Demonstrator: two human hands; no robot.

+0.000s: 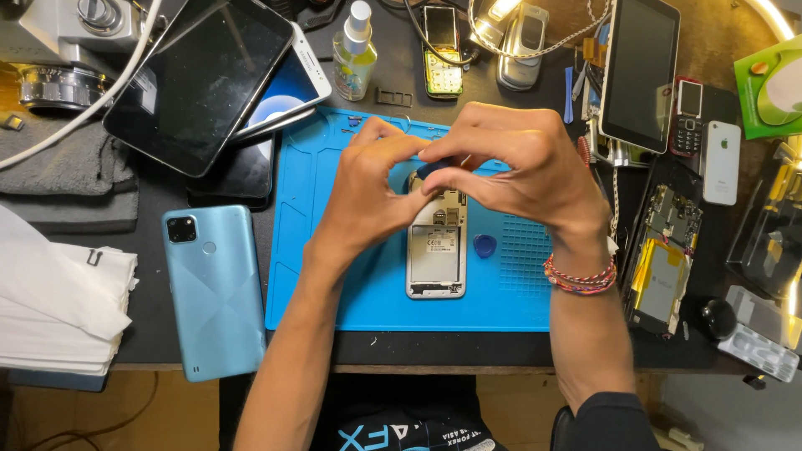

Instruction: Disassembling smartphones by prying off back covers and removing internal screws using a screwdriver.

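Pinched between the fingertips of both hands, a small dark blue pick (pixel 436 166) is held at the top end of an opened phone (pixel 436 244); how much of it lies under the fingers cannot be told.

Left to right:
- A light blue phone back cover (pixel 215 288) is seen lying flat on the dark table (pixel 159 317), well apart from the hands.
- The left hand (pixel 368 188) is curled, its thumb and forefinger pressed toward the pick from the left.
- The opened phone lies on a blue work mat (pixel 334 276), back side up, with its long axis running away from the person. Its top end is covered by both hands; its bottom end points toward the person.
- The right hand (pixel 510 163) is closed over the same top end from the right and above. It appears the nearer of the two to the pick.
- A second blue pick (pixel 484 245) rests on the mat just beside the phone's right edge.
- A stripped phone body with yellow battery (pixel 664 271) lies further right.
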